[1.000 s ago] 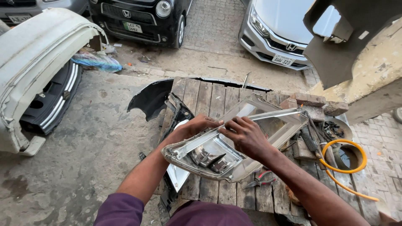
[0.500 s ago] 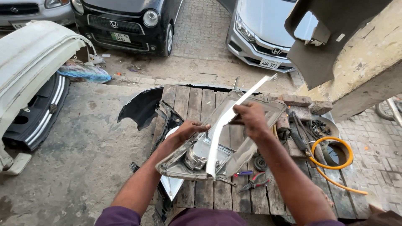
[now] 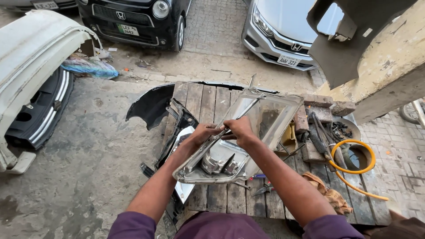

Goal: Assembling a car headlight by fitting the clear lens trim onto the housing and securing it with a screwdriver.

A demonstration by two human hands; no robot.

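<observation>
I hold a car headlight [image 3: 230, 152] with a clear lens and chrome reflectors above a wooden plank platform [image 3: 208, 102]. My left hand [image 3: 201, 135] grips its near left edge. My right hand [image 3: 239, 129] grips a thin silver trim strip [image 3: 248, 106] that runs along the lamp's upper edge toward the far side. Both hands sit close together at the middle of the lamp. The lens end tilts away from me to the right.
A black bumper piece [image 3: 152, 106] lies left of the platform. Bricks [image 3: 318, 108], tools, an orange hose [image 3: 354, 168] and a rag [image 3: 325, 190] lie at right. A white bumper [image 3: 31, 57] rests far left. Two parked cars [image 3: 137, 17] stand ahead. Pliers [image 3: 263, 190] lie under the lamp.
The silver strip that stood raised above the lamp half a second ago has come down along its edge. My hands have drawn closer together on the lamp.
</observation>
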